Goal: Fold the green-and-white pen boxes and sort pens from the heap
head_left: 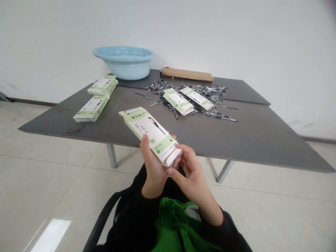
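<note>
A green and white pen box (pixel 154 134) with a pen printed on its face is held tilted above my lap, in front of the table's near edge. My left hand (pixel 153 166) wraps round it from below, thumb along its left side. At the box's near end, my right hand (pixel 190 171) has its fingers closed on the end flap. That flap stands partly folded out. Beyond it, two more pen boxes (pixel 178 100) (pixel 197 98) lie on a heap of black and clear pens (pixel 210 91).
Pen boxes (pixel 91 108) are laid together at the table's left side. Behind them stands a light blue basin (pixel 128 66). A flat brown cardboard piece (pixel 187 74) lies near the wall. The dark table (pixel 249 136) has a sharp near right corner.
</note>
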The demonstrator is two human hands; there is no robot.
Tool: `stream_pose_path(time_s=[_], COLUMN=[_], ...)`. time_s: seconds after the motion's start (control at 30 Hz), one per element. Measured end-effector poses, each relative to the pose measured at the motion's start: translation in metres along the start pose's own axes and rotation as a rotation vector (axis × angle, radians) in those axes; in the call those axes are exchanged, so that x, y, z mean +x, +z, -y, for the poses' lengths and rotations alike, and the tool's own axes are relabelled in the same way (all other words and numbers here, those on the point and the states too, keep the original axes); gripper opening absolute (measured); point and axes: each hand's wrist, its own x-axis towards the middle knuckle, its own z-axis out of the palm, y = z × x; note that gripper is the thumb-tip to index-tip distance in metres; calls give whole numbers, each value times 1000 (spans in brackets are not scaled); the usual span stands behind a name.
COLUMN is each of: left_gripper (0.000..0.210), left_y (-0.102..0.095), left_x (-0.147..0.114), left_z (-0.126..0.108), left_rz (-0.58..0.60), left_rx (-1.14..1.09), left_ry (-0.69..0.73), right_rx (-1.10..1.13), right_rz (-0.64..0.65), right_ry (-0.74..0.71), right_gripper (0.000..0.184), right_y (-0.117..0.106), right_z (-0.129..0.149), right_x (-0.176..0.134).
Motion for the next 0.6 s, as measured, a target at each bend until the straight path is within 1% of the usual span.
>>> stream_pose_path(time_s=[0.1,0.2,0.27,0.3,0.4,0.5,0.53,0.6], left_gripper=[50,40,40,42,50,55,56,60], left_y=[1,2,3,2,1,-1,-1,-2], left_x=[1,1,1,1,4,8,9,10], left_z=[-1,-5,-9,-11,-15,-14,-14,-12], left_rz=[-9,0,6,8,35,77,84,95], left_rx=[-12,-31,-47,-56,-46,-3,4,12], left_ry=[48,50,24,1,-138,-288,-313,-328], right_rx=[-172,-272,-301,-310,-371,-435,-448,-451], right_rz=[-55,-104,-62,-28,48,93,96,47], right_ry=[-88,-184,-218,-225,-234,-251,-253,-225], right_gripper=[41,22,11,8,8,11,12,14], right_y=[-6,-13,-15,-16,-17,-16,-15,-13], right_z=[1,5,8,8,9,10,10,9], right_x=[3,5,5,4,4,5,6,6])
